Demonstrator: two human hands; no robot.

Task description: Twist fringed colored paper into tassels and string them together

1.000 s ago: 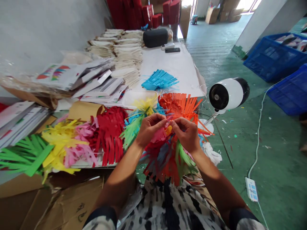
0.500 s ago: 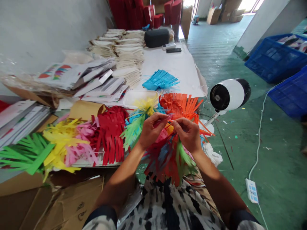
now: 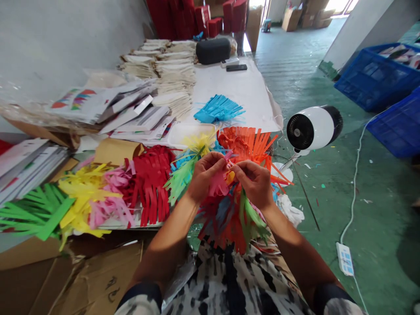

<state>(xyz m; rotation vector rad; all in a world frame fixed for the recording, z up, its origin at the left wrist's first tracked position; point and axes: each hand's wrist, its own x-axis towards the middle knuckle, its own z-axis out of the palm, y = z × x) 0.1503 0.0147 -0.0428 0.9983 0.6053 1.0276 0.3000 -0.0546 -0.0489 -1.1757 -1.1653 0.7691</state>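
Observation:
A multicoloured bundle of fringed paper strips [image 3: 229,218] hangs over my lap, with red, blue, green, pink and orange fringes. My left hand [image 3: 205,175] and my right hand [image 3: 254,181] pinch its top together, fingertips nearly touching around a pink and yellow piece. A green fringed piece [image 3: 180,177] sticks out to the left of my left hand. Right behind my hands lies an orange fringed pile [image 3: 246,142].
On the table edge lie red [image 3: 151,179], pink, yellow [image 3: 82,192] and green [image 3: 33,212] fringed piles, a blue one [image 3: 218,109] farther back, and paper stacks [image 3: 173,74]. A white fan [image 3: 311,129] stands to the right; blue crates [image 3: 377,78] and a power strip [image 3: 344,258] are on the floor.
My fingers have shifted slightly on the top of the bundle, and a pink piece now shows more between my hands. Nothing else has moved.

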